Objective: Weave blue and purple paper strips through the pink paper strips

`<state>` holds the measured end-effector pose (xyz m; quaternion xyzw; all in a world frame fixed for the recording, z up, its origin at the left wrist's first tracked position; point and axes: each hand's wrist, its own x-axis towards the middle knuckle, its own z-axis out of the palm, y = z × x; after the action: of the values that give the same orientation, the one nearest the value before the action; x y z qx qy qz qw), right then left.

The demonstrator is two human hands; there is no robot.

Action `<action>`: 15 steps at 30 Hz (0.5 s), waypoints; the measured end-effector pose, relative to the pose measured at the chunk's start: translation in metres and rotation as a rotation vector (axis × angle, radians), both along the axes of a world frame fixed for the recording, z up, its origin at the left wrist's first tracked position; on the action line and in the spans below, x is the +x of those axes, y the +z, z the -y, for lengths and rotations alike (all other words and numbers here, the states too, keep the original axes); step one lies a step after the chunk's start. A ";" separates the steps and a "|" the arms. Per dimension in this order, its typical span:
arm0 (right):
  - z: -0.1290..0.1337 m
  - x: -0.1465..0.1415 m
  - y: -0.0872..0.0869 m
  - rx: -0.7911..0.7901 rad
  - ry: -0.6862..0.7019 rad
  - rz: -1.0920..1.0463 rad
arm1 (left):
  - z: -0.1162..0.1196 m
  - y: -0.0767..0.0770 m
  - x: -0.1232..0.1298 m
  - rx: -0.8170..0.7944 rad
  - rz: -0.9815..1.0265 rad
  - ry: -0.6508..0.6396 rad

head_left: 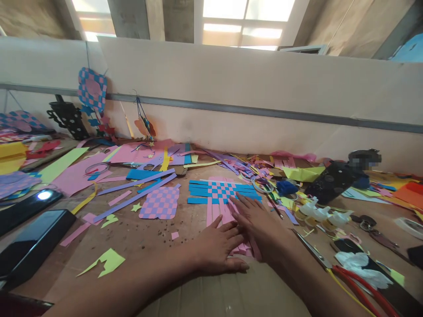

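A woven mat of blue and pink paper strips (224, 192) lies on the wooden tabletop, with long pink strip ends trailing toward me. My left hand (218, 246) rests flat on those pink strip ends, fingers spread. My right hand (254, 219) lies just beyond it, its fingertips touching the lower edge of the checked weave. Neither hand visibly grips a strip. To the left of the mat sits a finished pink-and-purple checked paper piece (159, 202), with long purple paper strips (135, 196) beside it.
Paper scraps and coloured sheets cover much of the table. Scissors with red handles (333, 268) lie to the right of my right arm. A dark phone (333, 181), white paper pieces (319, 211) and a black device (33, 242) lie nearby. A low wall (211, 79) stands behind the table.
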<state>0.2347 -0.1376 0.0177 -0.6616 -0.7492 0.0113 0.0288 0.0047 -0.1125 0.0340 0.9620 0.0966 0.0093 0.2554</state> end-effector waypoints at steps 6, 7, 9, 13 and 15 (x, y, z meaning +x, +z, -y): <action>-0.015 -0.030 0.001 0.012 0.187 -0.009 | 0.001 -0.007 0.002 0.080 0.087 -0.011; -0.018 -0.033 0.000 0.013 0.172 -0.011 | 0.001 -0.008 0.002 0.090 0.079 -0.008; -0.021 -0.037 -0.003 0.011 0.135 -0.013 | 0.001 -0.010 0.003 0.102 0.072 -0.001; -0.023 -0.040 -0.004 -0.016 0.081 -0.031 | -0.001 -0.015 0.003 0.091 0.092 0.004; -0.022 -0.040 -0.004 -0.021 0.071 -0.045 | -0.001 -0.017 0.003 0.086 0.097 -0.002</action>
<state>0.1945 -0.1160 0.0136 -0.6344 -0.7713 0.0352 0.0385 0.0080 -0.1111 0.0171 0.9705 0.0829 0.0597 0.2183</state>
